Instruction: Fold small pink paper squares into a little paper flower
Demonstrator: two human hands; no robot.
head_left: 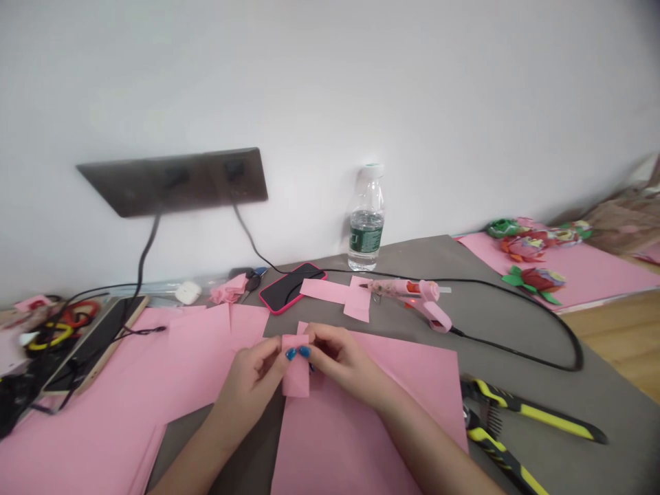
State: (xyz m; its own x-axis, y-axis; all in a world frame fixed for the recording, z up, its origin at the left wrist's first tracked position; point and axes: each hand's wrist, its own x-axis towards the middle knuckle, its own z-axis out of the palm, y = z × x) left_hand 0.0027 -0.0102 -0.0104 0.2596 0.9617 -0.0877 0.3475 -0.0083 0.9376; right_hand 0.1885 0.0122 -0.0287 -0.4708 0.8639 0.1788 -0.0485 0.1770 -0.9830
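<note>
Between my two hands I pinch a small strip of pink paper (296,383), which hangs upright over a larger pink sheet (361,426). The left edge of the strip is held by my left hand (252,378), thumb in front and fingers behind. On the other edge, my right hand (343,361) grips it the same way, the two thumbs almost touching. A little blue shows behind the strip, too small to name. Beyond my hands lie cut pink paper pieces (324,291), with the tip of a pink glue gun (407,289) resting over one.
Black-and-yellow pliers (495,412) lie open at the right. A water bottle (366,227) stands by the wall, near a pink-cased phone (289,289). Another phone (95,344) rests on pink sheets at the left. Paper flowers (539,278) sit far right. The glue gun's black cord (567,330) loops across the table.
</note>
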